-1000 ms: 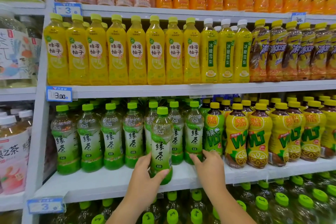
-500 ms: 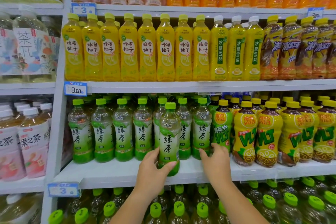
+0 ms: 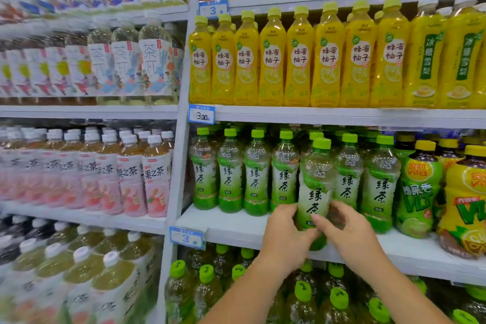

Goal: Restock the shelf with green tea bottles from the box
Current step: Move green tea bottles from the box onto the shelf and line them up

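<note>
A green tea bottle [image 3: 317, 181] with a green cap stands upright near the front edge of the white middle shelf [image 3: 231, 223], ahead of the row of matching green tea bottles [image 3: 256, 173]. My left hand [image 3: 285, 234] wraps its lower left side. My right hand [image 3: 347, 231] touches its lower right side, fingers over the label. Both hands hide the bottle's base. The box is out of view.
Yellow honey citron bottles [image 3: 271, 60] fill the shelf above. Yellow lemon tea bottles [image 3: 465, 200] stand right of the green tea. Green-capped bottles [image 3: 302, 292] sit on the shelf below. Pink and clear drinks [image 3: 155, 173] fill the left bay past the white upright post [image 3: 176, 166].
My right hand has moved left from the neighbouring bottle onto the held green tea bottle. The camera view has swung left, showing more of the left bay.
</note>
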